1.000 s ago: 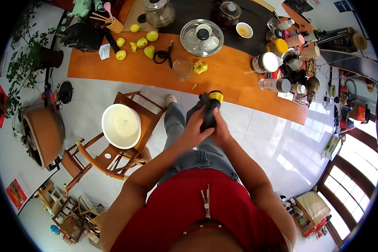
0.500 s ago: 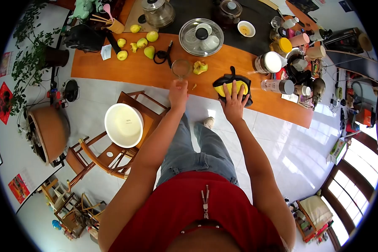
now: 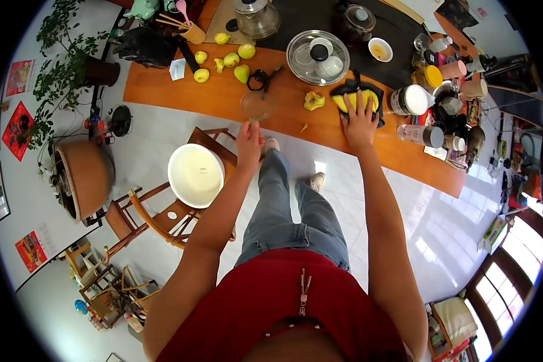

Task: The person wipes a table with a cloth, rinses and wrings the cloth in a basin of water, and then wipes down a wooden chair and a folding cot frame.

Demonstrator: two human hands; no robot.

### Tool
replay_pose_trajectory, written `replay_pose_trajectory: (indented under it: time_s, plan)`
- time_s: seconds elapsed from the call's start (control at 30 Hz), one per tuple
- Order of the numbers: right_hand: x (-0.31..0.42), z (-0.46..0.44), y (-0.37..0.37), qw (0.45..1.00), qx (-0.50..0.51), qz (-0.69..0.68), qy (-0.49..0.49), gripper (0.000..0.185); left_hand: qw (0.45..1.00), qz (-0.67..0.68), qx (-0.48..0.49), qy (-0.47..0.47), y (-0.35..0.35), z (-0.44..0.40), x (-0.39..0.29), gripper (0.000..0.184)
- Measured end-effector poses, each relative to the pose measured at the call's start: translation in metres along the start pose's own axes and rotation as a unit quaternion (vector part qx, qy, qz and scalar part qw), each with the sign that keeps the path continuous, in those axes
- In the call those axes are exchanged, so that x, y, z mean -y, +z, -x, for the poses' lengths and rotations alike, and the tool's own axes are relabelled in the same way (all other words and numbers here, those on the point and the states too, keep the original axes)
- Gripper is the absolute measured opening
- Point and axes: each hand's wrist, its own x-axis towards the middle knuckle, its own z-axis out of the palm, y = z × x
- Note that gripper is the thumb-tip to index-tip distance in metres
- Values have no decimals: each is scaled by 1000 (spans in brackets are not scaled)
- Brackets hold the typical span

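My left hand (image 3: 249,145) is closed on the handle of a small round see-through strainer (image 3: 257,105), held over the table's near edge. My right hand (image 3: 361,125) lies with fingers spread on a yellow and black cloth (image 3: 373,99), pressing it to the wooden table (image 3: 163,86). Left of the cloth is a partly peeled or cut yellow fruit (image 3: 314,101), with a small scrap (image 3: 304,128) nearer the edge. Black-handled scissors (image 3: 259,79) lie beyond the strainer. Behind the cloth stands a lidded glass bowl (image 3: 301,63) or tray with white cups under its lid.
Several yellow-green fruits (image 3: 246,51) lie at the back left. Jars (image 3: 410,99) and a clear bottle (image 3: 415,134) crowd the right end. A white bowl (image 3: 380,49) sits on the dark mat. A white basin (image 3: 196,175) rests on a wooden chair (image 3: 142,211) below left.
My right hand has slid the cloth away from me, toward the back of the table. My left hand has drawn the strainer nearer to me. The whole view has shifted slightly.
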Motion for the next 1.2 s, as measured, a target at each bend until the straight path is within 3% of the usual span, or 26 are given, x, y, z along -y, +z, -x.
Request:
replay_pose_trajectory:
  time_s: [0.1,0.23,0.37,0.47,0.67,0.7,0.8,0.9,1.0,1.03,1.07,1.13,1.17,1.2]
  plan:
    - [9,41,-5,999,3,-11,-31,68,998,-15,-52,7,-33,-16,-2,26]
    - [29,74,-2,999,34,-12,-26,71,992,60,-105,26,-92,-61,5,24]
    - [22,37,2,999,-16,-25,-23,66,985,18,-160,65,-152,-112,0,23]
    - [20,-13,3,999,-29,-15,23,64,981,29,-187,37,-183,-145,-15,23]
    - [19,-65,1,994,26,5,103,60,981,53,-187,11,-225,-203,-17,21]
    - [21,-59,-3,996,-4,4,92,60,983,42,-176,13,-226,-207,-18,21]
    - [28,-26,3,994,-76,-40,71,61,982,65,-176,-12,-224,-214,-15,19]
    - [59,6,4,986,-91,-44,134,60,978,84,-191,8,-214,-206,-14,22]
    - [91,7,0,976,-90,-76,182,55,956,25,-289,42,-185,-176,-2,31]
    - [96,2,5,975,-91,-81,188,55,957,-33,-278,70,-166,-157,2,32]
    - [104,-2,1,973,-92,-92,193,56,955,-92,-266,97,-141,-135,6,34]
    - [114,-7,-4,974,-76,-110,181,55,956,-189,-139,176,-85,-93,19,36]
    - [116,-7,-2,979,-69,-100,163,55,946,-274,-77,154,-54,-71,14,40]
    - [116,-5,0,983,-65,-93,142,55,941,-268,-10,206,-25,-52,15,49]
